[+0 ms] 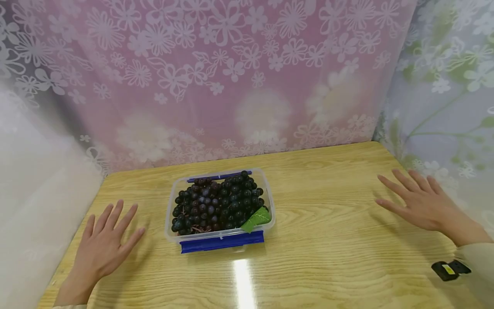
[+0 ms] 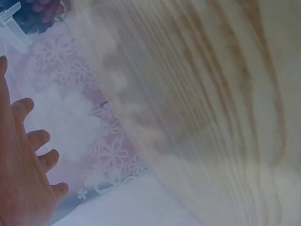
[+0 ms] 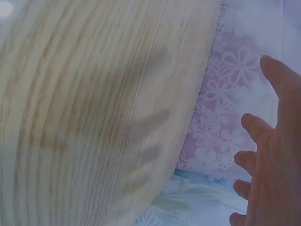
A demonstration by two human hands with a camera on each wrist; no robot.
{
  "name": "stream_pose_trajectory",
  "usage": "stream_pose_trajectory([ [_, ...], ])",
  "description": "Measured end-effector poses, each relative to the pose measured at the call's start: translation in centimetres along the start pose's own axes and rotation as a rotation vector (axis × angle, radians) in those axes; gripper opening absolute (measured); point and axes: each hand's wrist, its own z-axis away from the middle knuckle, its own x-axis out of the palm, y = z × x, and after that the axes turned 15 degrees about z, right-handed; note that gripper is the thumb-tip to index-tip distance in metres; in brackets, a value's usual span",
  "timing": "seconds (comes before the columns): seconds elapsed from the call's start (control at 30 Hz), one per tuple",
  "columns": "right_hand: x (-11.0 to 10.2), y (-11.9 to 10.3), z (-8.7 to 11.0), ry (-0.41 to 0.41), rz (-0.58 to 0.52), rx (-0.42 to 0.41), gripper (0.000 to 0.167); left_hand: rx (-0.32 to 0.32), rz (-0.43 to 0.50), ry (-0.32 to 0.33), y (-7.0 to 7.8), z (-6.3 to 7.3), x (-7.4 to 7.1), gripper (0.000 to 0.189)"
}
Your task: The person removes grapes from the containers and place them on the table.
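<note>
Dark grapes (image 1: 216,201) fill a clear plastic container (image 1: 168,223) on the table, left of the middle in the head view. A green leaf (image 1: 257,219) lies on them at the near right corner. Blue clip flaps (image 1: 221,243) stick out along the container's near and far sides. My left hand (image 1: 103,242), fingers spread, is over the table to the container's left, apart from it. Far to the right, my right hand (image 1: 418,201) is also spread and holds nothing. In the left wrist view a corner of the container (image 2: 16,30) with some grapes shows at top left.
The wood-grain table (image 1: 328,257) reaches back to a pink flowered curtain (image 1: 251,86). White sheeting (image 1: 34,180) hangs at the left and a pale floral curtain (image 1: 444,107) at the right. A black strap device (image 1: 449,269) is at the right wrist.
</note>
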Motion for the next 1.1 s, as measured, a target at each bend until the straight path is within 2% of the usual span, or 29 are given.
stream_pose_trajectory([
  [0.3, -0.7, -1.2, -0.5, 0.009, -0.045, -0.045, 0.077, 0.030, 0.015, -0.010, 1.0, -0.6, -0.1, 0.068],
  [0.67, -1.8, -3.3, -2.3, 0.014, -0.004, -0.080, 0.076, 0.089, -0.014, 0.012, 1.8, -0.9, -0.5, 0.068],
  [0.8, -2.2, -3.9, -2.8, 0.000, 0.006, -0.091, 0.076, 0.096, -0.017, 0.010, 2.0, -1.0, -0.5, 0.067],
  [1.1, -3.1, -5.6, -3.4, 0.023, 0.002, -0.113, 0.075, 0.101, -0.020, -0.017, 2.9, -1.6, -0.6, 0.067],
])
